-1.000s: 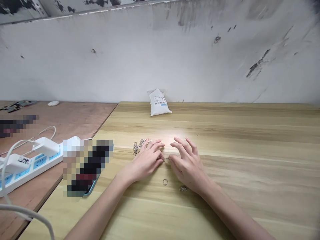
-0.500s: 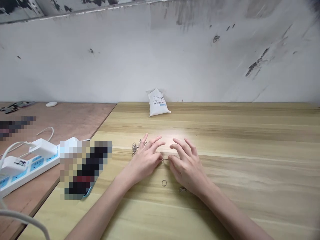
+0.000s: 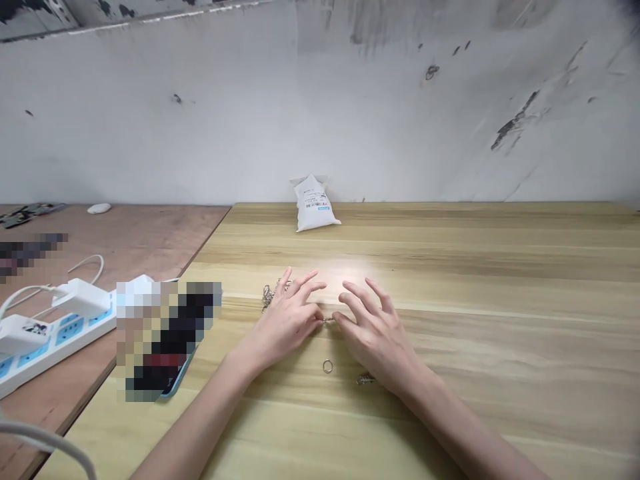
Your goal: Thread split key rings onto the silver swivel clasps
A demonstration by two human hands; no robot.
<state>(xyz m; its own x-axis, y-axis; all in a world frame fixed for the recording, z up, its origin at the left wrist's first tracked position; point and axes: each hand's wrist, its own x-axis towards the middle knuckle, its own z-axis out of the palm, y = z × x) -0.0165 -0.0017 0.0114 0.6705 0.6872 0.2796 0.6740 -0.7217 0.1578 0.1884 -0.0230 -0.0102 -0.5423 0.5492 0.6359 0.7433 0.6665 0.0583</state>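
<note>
My left hand [image 3: 285, 321] and my right hand [image 3: 375, 333] rest on the pale wooden table [image 3: 450, 267], fingers spread. Between their thumb tips is a tiny metal clasp [image 3: 328, 320], which both hands seem to pinch, though the fingers partly hide it. Beside my left fingers lies a tangle of metal key-ring clasps [image 3: 269, 297]. Below the hands are a loose metal split ring [image 3: 327, 366] and a small metal clasp [image 3: 366, 379], close to my right hand.
A white sachet [image 3: 314, 203] stands at the table's far edge against a stained white wall. To the left, a lower plywood table [image 3: 150, 240] holds a white power strip [image 3: 55, 337] with plugs and cables. A pixelated object with a blue edge [image 3: 176, 383] lies at the table's left edge.
The view has tilted slightly. My fingers have straightened and spread a little. The tiny clasp stays between my thumbs, and the loose pieces have not moved on the table.
</note>
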